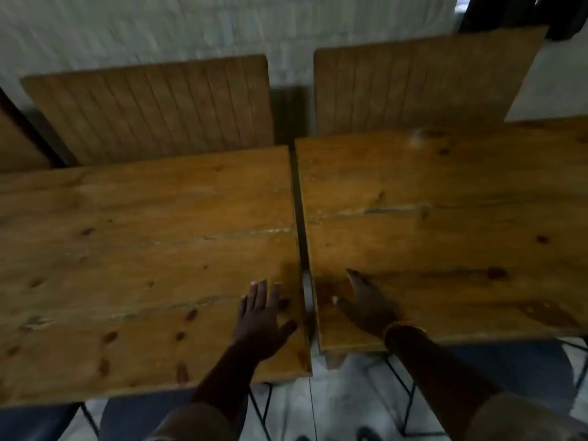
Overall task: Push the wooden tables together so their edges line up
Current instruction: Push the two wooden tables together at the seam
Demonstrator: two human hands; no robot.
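Against a pale wall, our two wooden tables meet at a narrow gap (pixel 300 218). Left of it, our left hand (pixel 264 316) lies flat, fingers spread, on the left table (pixel 127 249); right of it, our right hand (pixel 366 300) likewise presses the right table (pixel 445 218). We judge closing and squaring remain: the near edges sit offset.

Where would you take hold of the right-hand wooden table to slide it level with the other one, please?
Probably at its near edge, close to the gap. The right table sits further from the person than the left table, so its near edge is stepped back. Hooking the right hand's fingers over that edge from the person's side should let it be pulled level.
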